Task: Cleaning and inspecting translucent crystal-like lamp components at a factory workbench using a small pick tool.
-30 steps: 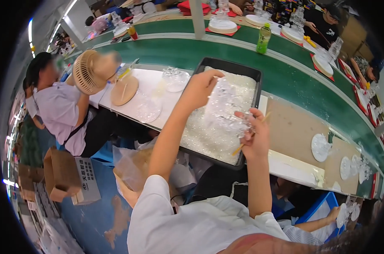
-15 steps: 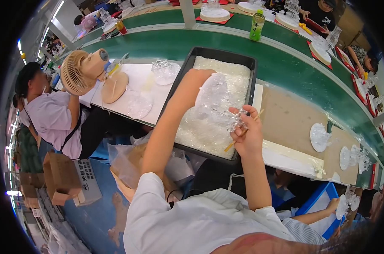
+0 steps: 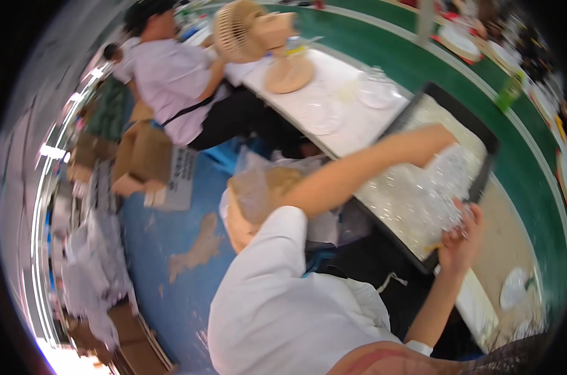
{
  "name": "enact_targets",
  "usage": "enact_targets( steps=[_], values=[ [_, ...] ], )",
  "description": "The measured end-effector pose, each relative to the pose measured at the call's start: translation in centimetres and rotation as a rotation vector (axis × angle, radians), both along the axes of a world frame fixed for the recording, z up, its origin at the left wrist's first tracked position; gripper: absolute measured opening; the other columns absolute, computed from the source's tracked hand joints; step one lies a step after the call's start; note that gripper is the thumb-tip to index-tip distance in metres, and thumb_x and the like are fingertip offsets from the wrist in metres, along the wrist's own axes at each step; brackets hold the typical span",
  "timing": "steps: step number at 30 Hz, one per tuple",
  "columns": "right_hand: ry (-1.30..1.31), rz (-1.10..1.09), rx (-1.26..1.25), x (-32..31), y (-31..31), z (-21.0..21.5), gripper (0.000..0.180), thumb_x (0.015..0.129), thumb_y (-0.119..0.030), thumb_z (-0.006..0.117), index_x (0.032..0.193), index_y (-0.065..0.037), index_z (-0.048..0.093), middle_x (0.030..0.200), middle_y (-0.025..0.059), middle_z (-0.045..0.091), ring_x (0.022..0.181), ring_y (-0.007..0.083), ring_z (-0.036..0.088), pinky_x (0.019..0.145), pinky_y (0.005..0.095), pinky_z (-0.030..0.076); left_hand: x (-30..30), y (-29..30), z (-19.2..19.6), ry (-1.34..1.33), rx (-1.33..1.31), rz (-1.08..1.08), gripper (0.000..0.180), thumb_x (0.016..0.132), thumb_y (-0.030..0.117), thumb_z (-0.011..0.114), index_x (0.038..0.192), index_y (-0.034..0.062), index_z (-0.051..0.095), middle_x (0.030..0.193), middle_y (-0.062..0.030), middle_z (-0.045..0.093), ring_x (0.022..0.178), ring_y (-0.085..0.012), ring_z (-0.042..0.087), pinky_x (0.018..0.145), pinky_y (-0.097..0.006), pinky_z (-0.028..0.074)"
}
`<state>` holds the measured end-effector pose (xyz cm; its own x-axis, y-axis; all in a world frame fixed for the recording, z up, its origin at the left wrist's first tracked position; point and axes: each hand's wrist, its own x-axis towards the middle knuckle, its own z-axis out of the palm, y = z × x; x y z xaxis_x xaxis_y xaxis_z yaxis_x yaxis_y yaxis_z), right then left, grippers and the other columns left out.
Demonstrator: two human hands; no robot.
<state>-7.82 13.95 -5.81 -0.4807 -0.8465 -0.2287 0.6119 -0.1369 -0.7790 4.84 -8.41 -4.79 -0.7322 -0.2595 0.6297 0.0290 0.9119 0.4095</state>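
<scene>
Since the earlier frame, my view has swung left, so the black tray [image 3: 486,165] sits farther to the right in it, and the round base of the clear piece between my hands no longer shows plainly. Taking that tray as my mark, the blue floor [image 3: 152,250] spreads to its left, with an open cardboard box [image 3: 142,159] on it. Beyond the tray curves a green belt [image 3: 377,53]. Left of the tray, a co-worker in a pale shirt [image 3: 174,81] sits by the white surface [image 3: 364,128], where a beige fan [image 3: 236,34] stands. The tray itself is spread with whitish granules [image 3: 389,200].

Over these hangs the clear piece [image 3: 446,181], not yet set down. My left hand [image 3: 436,142] is at its far side, though I can't tell how its fingers grip; my right hand [image 3: 461,240] has its fingers closed about the near end. The two stay apart, the piece between them. A raised clear piece [image 3: 377,87] and a flat disc [image 3: 321,115] lie left of the tray, another disc [image 3: 513,289] right of it; whether these are done or waiting, I can't tell. Blur hides any granules clinging to mine.
</scene>
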Motion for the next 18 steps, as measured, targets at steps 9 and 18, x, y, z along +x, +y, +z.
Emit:
enact_targets(
  steps=[9,18],
  values=[
    [0.052,-0.03,0.037,-0.7,0.3,-0.5,0.025,0.093,-0.008,0.05,0.117,-0.012,0.051,0.121,0.022,0.062,0.05,0.0054,0.05,0.035,0.0176,0.032,1.6,3.7,3.6,-0.305,0.095,0.122,0.014,0.064,0.002,0.068,0.077,0.0043,0.064,0.08,-0.0181,0.067,0.082,-0.0391,0.065,0.071,-0.045,0.052],
    [0.052,-0.039,-0.073,-0.2,-0.1,-1.1,0.024,0.092,-0.009,0.05,0.116,-0.01,0.053,0.115,0.0215,0.065,0.05,0.0051,0.05,0.037,0.0176,0.034,3.1,4.1,5.5,-0.513,0.228,0.231,0.008,0.072,0.002,0.066,0.075,0.0072,0.06,0.076,-0.0136,0.066,0.082,-0.0363,0.064,0.067,-0.047,0.048]
  ],
)
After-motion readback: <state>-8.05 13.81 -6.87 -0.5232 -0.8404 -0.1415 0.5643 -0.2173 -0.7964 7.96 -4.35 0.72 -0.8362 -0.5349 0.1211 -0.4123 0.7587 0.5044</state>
